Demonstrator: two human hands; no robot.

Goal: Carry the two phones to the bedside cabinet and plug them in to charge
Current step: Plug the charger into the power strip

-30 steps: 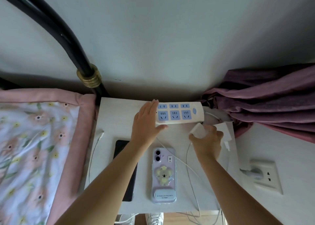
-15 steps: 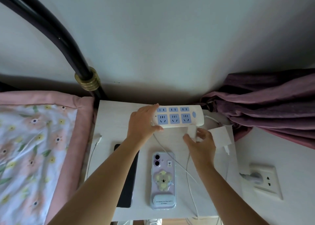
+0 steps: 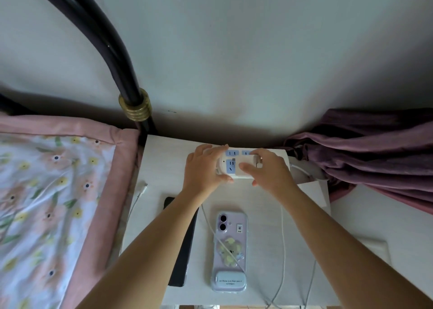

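Note:
Two phones lie on the white bedside cabinet [image 3: 161, 158]: a lilac-cased phone [image 3: 229, 250] face down in the middle, and a black phone [image 3: 181, 257] to its left, partly under my left forearm. At the back of the cabinet sits a white power strip [image 3: 230, 165] with blue sockets. My left hand [image 3: 202, 170] grips its left end. My right hand [image 3: 267, 170] presses a white charger plug [image 3: 257, 162] against the strip's face. White cables [image 3: 283, 238] run from there down across the cabinet and over the lilac phone.
A loose cable end [image 3: 141, 189] lies at the cabinet's left edge. The bed with pink floral bedding [image 3: 58, 203] and a black metal frame [image 3: 131, 93] stands on the left. A purple curtain [image 3: 375, 154] bunches at the right; a wall socket plate [image 3: 377, 247] sits below it.
My right hand has moved up from the cabinet top with the charger plug onto the power strip. My left hand has kept hold of the strip's left end.

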